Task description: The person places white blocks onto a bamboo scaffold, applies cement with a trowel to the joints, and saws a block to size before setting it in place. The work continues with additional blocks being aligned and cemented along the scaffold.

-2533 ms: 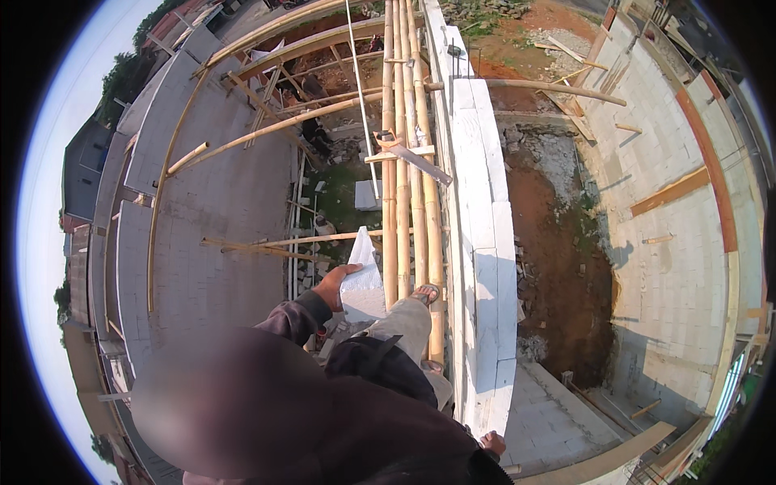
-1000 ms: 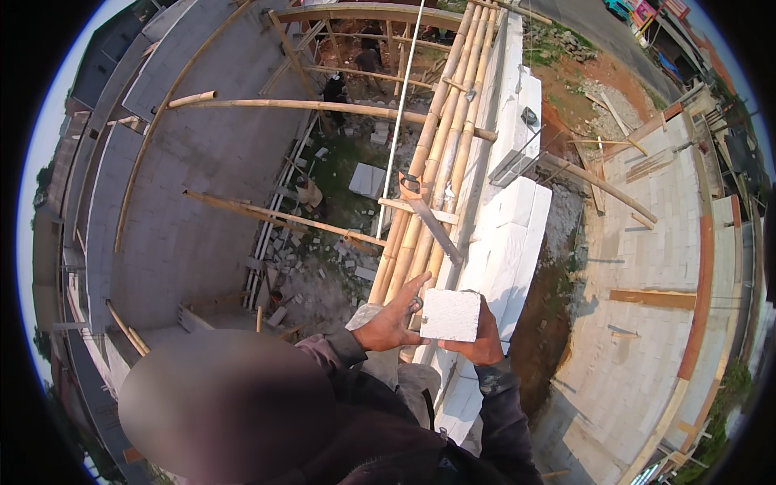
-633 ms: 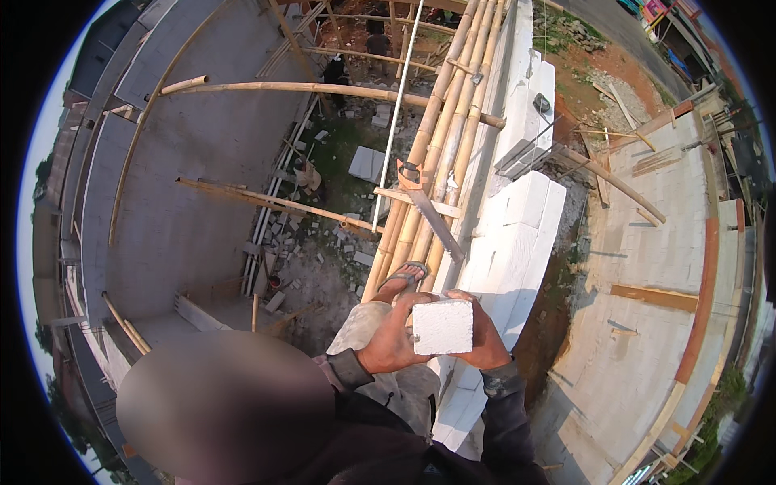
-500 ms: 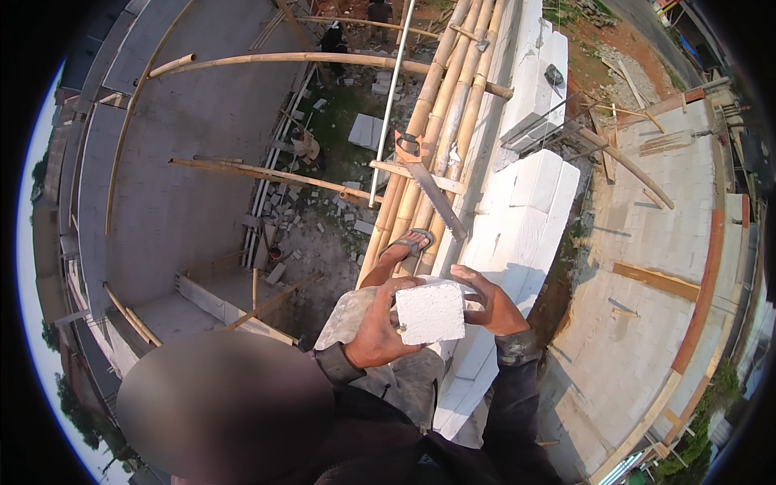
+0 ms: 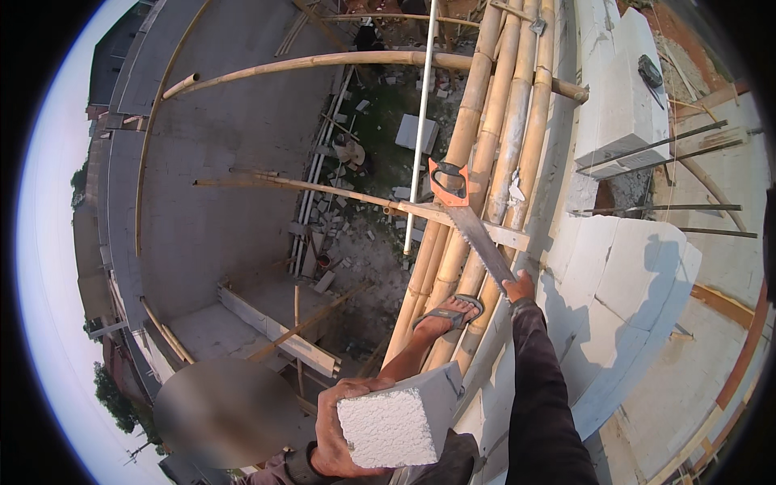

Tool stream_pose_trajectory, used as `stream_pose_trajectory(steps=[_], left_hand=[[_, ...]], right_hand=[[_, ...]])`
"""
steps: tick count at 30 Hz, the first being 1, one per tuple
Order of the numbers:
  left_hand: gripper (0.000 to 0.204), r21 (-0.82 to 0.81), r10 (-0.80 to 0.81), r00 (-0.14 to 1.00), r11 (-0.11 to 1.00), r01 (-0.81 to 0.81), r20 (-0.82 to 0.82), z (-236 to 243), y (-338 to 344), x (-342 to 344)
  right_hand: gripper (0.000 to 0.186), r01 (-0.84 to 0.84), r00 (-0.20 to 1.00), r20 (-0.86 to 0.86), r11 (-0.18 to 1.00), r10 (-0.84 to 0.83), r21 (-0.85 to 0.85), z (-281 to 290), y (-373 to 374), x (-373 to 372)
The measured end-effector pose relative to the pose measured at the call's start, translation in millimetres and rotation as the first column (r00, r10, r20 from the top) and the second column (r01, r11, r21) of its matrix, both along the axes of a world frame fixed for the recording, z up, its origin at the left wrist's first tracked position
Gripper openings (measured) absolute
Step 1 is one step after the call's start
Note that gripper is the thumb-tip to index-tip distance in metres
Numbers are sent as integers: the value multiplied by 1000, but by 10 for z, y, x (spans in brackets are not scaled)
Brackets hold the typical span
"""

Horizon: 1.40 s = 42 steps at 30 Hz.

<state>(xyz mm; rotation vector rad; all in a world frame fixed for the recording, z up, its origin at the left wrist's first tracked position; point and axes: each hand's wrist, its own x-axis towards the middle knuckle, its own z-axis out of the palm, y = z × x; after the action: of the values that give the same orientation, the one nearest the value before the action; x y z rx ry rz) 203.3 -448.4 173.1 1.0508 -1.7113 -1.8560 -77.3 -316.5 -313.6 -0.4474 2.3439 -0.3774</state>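
A white lightweight concrete block (image 5: pixel 386 428), its rough end turned up to me, is held close to my body. My left hand (image 5: pixel 330 428) is closed around its left side, with fingers over the top edge. My right hand (image 5: pixel 520 287) reaches forward and closes on the blade tip of a hand saw (image 5: pixel 478 234). The saw has an orange and black handle and lies slantwise across the bamboo poles (image 5: pixel 519 105), its handle away from me. A sandalled foot (image 5: pixel 457 314) of mine stands on the poles just left of the blade tip.
A wall of white blocks (image 5: pixel 614 299) runs along the right, with steel rods (image 5: pixel 679 206) jutting from it. A dark tool (image 5: pixel 649 71) lies on the farther block. To the left is a deep drop to rubble-strewn ground (image 5: pixel 356 242), where a person (image 5: pixel 349 153) is visible.
My right hand has left the block and moved forward to the saw's blade tip. The left hand keeps the block, now lower and nearer to me. The view has shifted too.
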Motion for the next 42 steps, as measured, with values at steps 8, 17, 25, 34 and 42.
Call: stream_pose_trajectory(steps=[8, 17, 25, 34, 42], left_hand=[[99, -24, 31, 999, 999, -31, -16, -353, -239, -200], [100, -116, -18, 999, 993, 22, 29, 325, -360, -386], [102, -214, -38, 997, 975, 52, 70, 843, -459, -407], [104, -178, -71, 997, 981, 75, 31, 1433, -584, -612], [92, -379, -378, 926, 859, 345, -15, 2170, -585, -1102]], right_hand=[[29, 12, 936, 353, 998, 9, -58, -95, 206, 242], [26, 293, 725, 653, 759, 220, -581, 1931, -389, -161], [17, 435, 723, 636, 537, 270, -723, 3640, -722, -464], [7, -173, 958, -266, 513, -112, -841, 5941, -102, -402], [46, 364, 707, 169, 149, -687, -919, 7342, 1193, -353]])
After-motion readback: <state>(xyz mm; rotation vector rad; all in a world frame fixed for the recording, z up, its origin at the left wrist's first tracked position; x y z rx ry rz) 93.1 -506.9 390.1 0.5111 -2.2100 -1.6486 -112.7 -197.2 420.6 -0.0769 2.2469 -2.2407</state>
